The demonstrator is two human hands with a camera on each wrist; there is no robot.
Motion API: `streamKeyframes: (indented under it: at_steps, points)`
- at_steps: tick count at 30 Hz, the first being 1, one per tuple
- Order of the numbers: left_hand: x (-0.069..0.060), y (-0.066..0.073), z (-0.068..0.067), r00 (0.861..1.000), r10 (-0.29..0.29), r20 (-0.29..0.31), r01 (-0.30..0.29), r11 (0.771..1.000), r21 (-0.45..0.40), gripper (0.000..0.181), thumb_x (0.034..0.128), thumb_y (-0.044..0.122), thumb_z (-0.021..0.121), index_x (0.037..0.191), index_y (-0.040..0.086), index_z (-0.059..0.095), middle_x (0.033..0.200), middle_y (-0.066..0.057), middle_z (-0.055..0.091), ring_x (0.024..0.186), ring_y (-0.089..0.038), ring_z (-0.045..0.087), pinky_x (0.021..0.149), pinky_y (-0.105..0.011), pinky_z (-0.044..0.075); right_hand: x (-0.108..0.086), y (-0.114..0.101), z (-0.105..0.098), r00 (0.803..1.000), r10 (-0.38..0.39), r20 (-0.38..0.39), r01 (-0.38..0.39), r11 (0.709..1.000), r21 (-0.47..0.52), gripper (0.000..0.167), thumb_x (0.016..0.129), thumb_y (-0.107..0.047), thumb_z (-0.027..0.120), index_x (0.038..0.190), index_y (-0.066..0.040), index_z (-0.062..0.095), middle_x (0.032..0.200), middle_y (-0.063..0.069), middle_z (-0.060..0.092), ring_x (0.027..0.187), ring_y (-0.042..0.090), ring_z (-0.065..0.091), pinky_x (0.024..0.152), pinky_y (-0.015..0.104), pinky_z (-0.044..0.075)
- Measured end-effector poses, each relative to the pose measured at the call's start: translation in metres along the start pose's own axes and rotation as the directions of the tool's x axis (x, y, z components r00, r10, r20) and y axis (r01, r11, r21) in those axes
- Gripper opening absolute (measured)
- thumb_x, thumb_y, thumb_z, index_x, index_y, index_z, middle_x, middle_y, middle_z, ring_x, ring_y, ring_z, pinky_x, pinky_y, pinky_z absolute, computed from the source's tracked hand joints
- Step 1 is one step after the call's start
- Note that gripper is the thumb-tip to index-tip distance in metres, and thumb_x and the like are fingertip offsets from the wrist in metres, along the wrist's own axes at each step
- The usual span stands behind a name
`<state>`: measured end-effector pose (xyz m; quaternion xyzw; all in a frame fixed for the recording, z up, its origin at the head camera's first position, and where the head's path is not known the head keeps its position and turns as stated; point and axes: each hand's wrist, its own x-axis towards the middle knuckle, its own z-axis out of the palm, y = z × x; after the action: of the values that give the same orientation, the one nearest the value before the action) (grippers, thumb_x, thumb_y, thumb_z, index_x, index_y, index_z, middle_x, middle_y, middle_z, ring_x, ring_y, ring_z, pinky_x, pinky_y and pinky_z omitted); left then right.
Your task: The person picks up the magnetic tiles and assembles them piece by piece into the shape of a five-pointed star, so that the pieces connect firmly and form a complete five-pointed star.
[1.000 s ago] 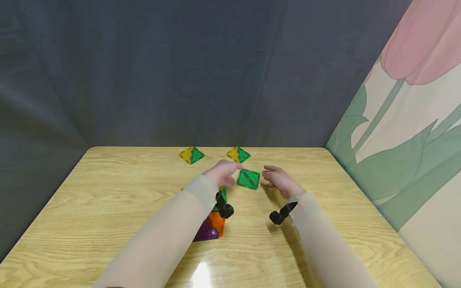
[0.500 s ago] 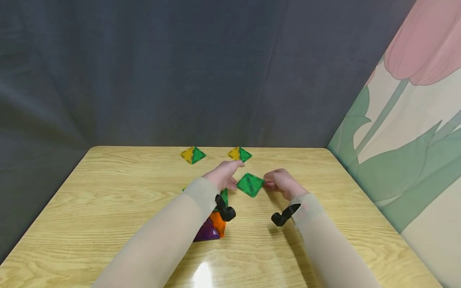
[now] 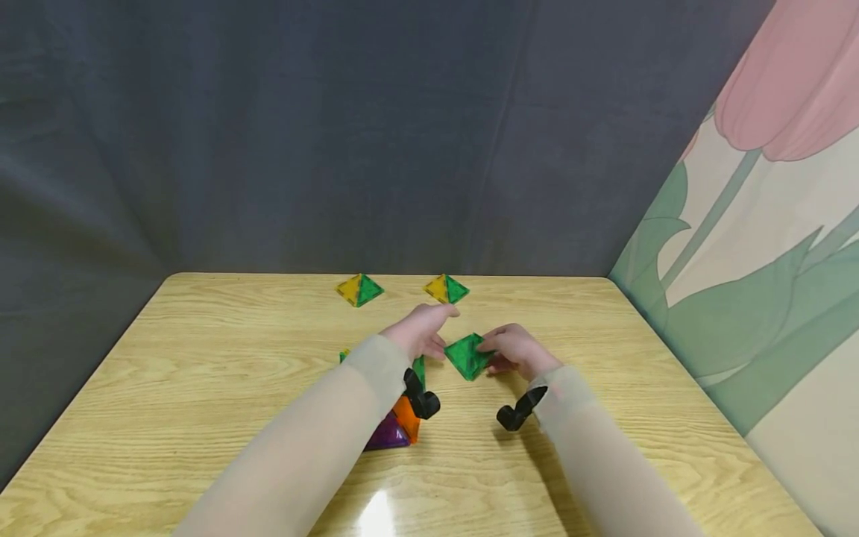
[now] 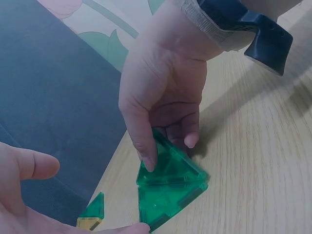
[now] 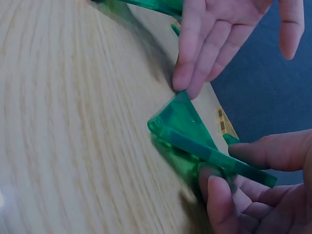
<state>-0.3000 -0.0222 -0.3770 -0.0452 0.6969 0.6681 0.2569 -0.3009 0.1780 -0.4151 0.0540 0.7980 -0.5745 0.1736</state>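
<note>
Two green triangular magnetic tiles (image 3: 463,356) meet along one edge, folded at an angle. My right hand (image 3: 518,349) pinches one of them between thumb and fingers, and that tile (image 4: 168,161) is lifted off the table. Its partner, a second green tile (image 4: 168,200), points toward my left hand (image 3: 423,332). In the right wrist view the left hand's straight fingertips (image 5: 184,80) touch this tile's corner, the thumb held well apart. Between my fingers in that same view, the raised tile (image 5: 214,156) shows edge-on.
Two yellow-and-green tile pairs (image 3: 359,290) lie flat near the back edge of the wooden table (image 3: 235,358). Under my left forearm sits a cluster with purple (image 3: 388,434), orange (image 3: 407,418) and green tiles, partly hidden. A dark curtain (image 3: 335,149) hangs behind.
The green tiles lay flat as a square, then turned to a diamond and shifted slightly nearer me. My right hand moved in and took hold of one tile, folding it up. The left hand barely moved.
</note>
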Motion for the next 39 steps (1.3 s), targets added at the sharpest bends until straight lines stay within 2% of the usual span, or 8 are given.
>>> streamKeyframes:
  at_steps: [11,16,18,20,22,25,31,39]
  points:
    - [-0.002,-0.002,0.002,1.0,0.001,-0.017,0.0,0.998,0.057,0.071,0.097,0.032,0.057,0.153,0.001,0.026,0.127,-0.039,0.048,0.115,-0.049,0.052,0.091,-0.048,0.053,-0.002,0.0,0.005,1.0,0.005,0.009,-0.006,1.0,0.023,0.025,0.094,-0.006,0.062,0.115,0.009,0.061,0.092,0.011,0.063,0.069,0.016,0.064,0.058,0.025,0.057]
    - [-0.006,-0.004,0.004,1.0,0.03,0.001,-0.03,0.984,0.174,0.063,0.0966,0.031,0.058,0.145,-0.005,0.038,0.126,-0.034,0.054,0.114,-0.046,0.056,0.091,-0.047,0.054,-0.007,0.001,0.003,1.0,-0.002,0.012,0.001,0.999,0.04,0.028,0.093,-0.007,0.064,0.116,0.007,0.06,0.091,0.009,0.061,0.069,0.014,0.061,0.056,0.021,0.053]
    - [-0.01,-0.004,0.004,0.997,0.072,0.008,-0.072,0.96,0.272,0.045,0.0969,0.028,0.057,0.125,-0.008,0.053,0.112,-0.024,0.061,0.108,-0.04,0.06,0.088,-0.045,0.055,-0.012,0.001,0.001,0.999,-0.023,0.027,0.021,0.998,0.057,0.027,0.092,-0.007,0.065,0.114,0.007,0.06,0.091,0.008,0.061,0.069,0.014,0.06,0.054,0.021,0.052]
    - [-0.014,-0.004,0.003,0.991,0.137,0.011,-0.13,0.907,0.401,0.028,0.0971,0.025,0.057,0.097,-0.002,0.061,0.089,-0.013,0.062,0.093,-0.033,0.063,0.079,-0.04,0.057,-0.018,-0.001,-0.001,0.997,-0.052,0.051,0.048,0.996,0.08,0.023,0.092,-0.007,0.065,0.111,0.006,0.061,0.089,0.007,0.061,0.069,0.014,0.06,0.053,0.02,0.051]
    - [-0.021,-0.005,0.0,0.979,0.203,0.019,-0.185,0.848,0.497,0.029,0.0977,0.022,0.057,0.074,0.006,0.054,0.069,-0.005,0.05,0.083,-0.029,0.063,0.067,-0.034,0.054,-0.025,-0.004,-0.002,0.992,-0.089,0.087,0.08,0.991,0.105,0.019,0.092,-0.007,0.065,0.108,0.004,0.063,0.086,0.006,0.062,0.067,0.013,0.061,0.052,0.02,0.052]
    - [-0.033,-0.008,-0.008,0.96,0.277,0.039,-0.253,0.801,0.543,0.03,0.0971,0.017,0.059,0.068,0.011,0.057,0.067,0.003,0.051,0.074,-0.025,0.065,0.056,-0.029,0.047,-0.037,-0.01,-0.001,0.98,-0.137,0.146,0.117,0.983,0.141,0.016,0.094,-0.008,0.064,0.106,0.003,0.063,0.085,0.006,0.064,0.067,0.013,0.063,0.052,0.02,0.052]
    - [-0.061,-0.024,-0.022,0.958,0.273,0.087,-0.284,0.858,0.428,0.011,0.0957,0.01,0.062,0.093,0.004,0.072,0.082,-0.008,0.068,0.074,-0.026,0.068,0.057,-0.028,0.052,-0.059,-0.016,0.008,0.96,-0.186,0.21,0.152,0.974,0.169,0.025,0.094,-0.01,0.065,0.112,0.007,0.061,0.087,0.009,0.067,0.068,0.015,0.065,0.057,0.023,0.055]
    - [-0.086,-0.044,-0.037,0.953,0.298,0.047,-0.299,0.919,0.258,0.011,0.0962,0.011,0.064,0.094,0.0,0.067,0.08,-0.011,0.07,0.068,-0.02,0.068,0.06,-0.031,0.056,-0.081,-0.01,0.022,0.935,-0.275,0.225,0.24,0.955,0.174,0.034,0.095,-0.004,0.06,0.122,0.016,0.052,0.092,0.014,0.069,0.08,0.025,0.07,0.082,0.041,0.058]
